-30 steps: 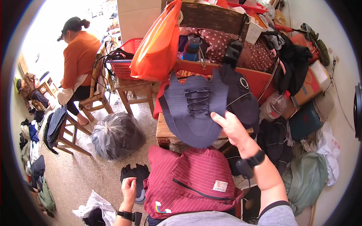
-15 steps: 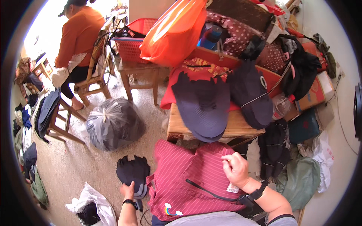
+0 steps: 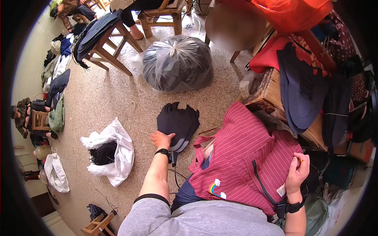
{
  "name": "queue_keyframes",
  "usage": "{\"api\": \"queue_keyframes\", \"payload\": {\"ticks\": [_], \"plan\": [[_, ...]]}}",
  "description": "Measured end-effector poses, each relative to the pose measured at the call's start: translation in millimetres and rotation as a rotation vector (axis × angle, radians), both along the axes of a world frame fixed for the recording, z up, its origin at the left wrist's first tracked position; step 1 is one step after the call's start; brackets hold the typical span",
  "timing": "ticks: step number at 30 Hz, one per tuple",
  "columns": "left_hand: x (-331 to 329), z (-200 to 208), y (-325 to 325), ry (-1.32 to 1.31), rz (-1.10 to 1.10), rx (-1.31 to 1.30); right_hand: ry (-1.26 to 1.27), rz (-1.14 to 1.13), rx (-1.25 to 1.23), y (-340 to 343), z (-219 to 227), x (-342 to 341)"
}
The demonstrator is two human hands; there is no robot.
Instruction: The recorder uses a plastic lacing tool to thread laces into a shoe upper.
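The fisheye view looks steeply down at the floor (image 3: pixel 118 94) from the person's head. Quite near, the left hand (image 3: pixel 162 139) shows toward eight o'clock, the right hand (image 3: pixel 298 175) toward four.

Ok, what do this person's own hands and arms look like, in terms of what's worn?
Both the left hand and the right hand are ungloved. Each wrist wears a black band with a boxy dark unit. The left sleeve is short and grey, edged in black. A dark cable runs near the left wrist; whether it connects is unclear.
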State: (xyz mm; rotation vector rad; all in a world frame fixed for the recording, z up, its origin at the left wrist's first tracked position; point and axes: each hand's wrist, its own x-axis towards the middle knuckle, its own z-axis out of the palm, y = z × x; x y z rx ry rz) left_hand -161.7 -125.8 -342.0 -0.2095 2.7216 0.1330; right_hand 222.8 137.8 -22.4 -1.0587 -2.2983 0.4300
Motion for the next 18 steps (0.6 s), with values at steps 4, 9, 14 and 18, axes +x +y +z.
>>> {"api": "queue_keyframes", "payload": {"ticks": [4, 9, 14, 18], "plan": [[11.9, 20.8, 5.3, 0.195, -0.202, -0.054, 0.019, -0.017, 0.015, -2.7, 3.7, 3.5], [24.1, 4.6, -7.2, 0.176, -0.267, 0.507, 0.282, -0.169, -0.235, -0.4, 2.1, 27.2], [-25.8, 55.3, 6.9, -0.082, -0.377, 0.829, 0.374, -0.484, -0.571, -6.4, -53.1, 102.5], [-75.9, 141.1, 8.7, 0.077, -0.742, 1.061, 0.438, -0.898, -0.876, -38.9, -151.9, 238.1]]}}
